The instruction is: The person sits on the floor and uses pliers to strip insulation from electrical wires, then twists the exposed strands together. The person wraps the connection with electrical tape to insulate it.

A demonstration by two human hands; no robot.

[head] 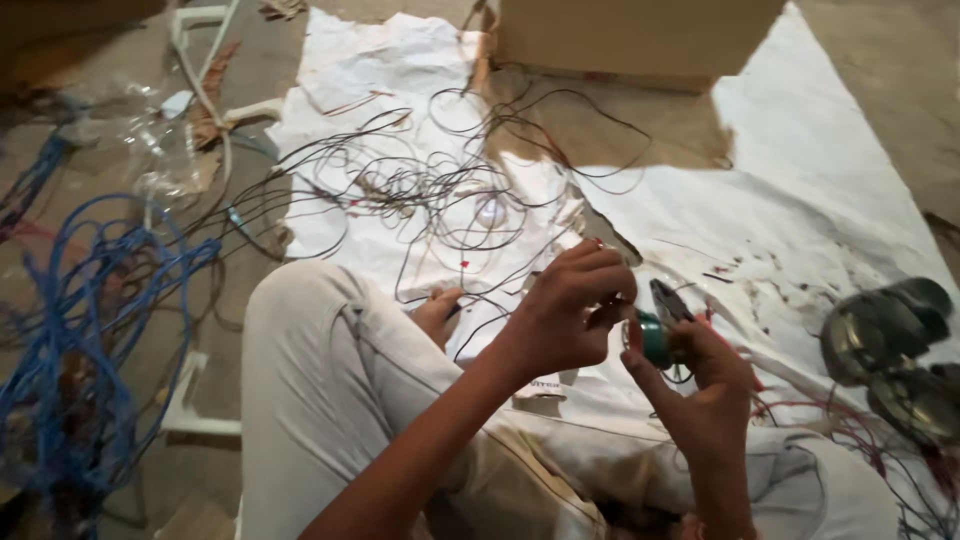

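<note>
Far left, off the white sheet's (800, 200) edge, lies a blue cable tangle (90, 330); thin dark wires (450, 200) sprawl across the sheet's upper left. The left hand (565, 310) curls its fingertips, pinching at a small teal roll (655, 338) that the right hand (700, 385) grips together with pliers (668, 300), whose nose points up-left. What the left fingers pinch is hidden. Round metal housings (890, 340) sit at the sheet's right edge.
</note>
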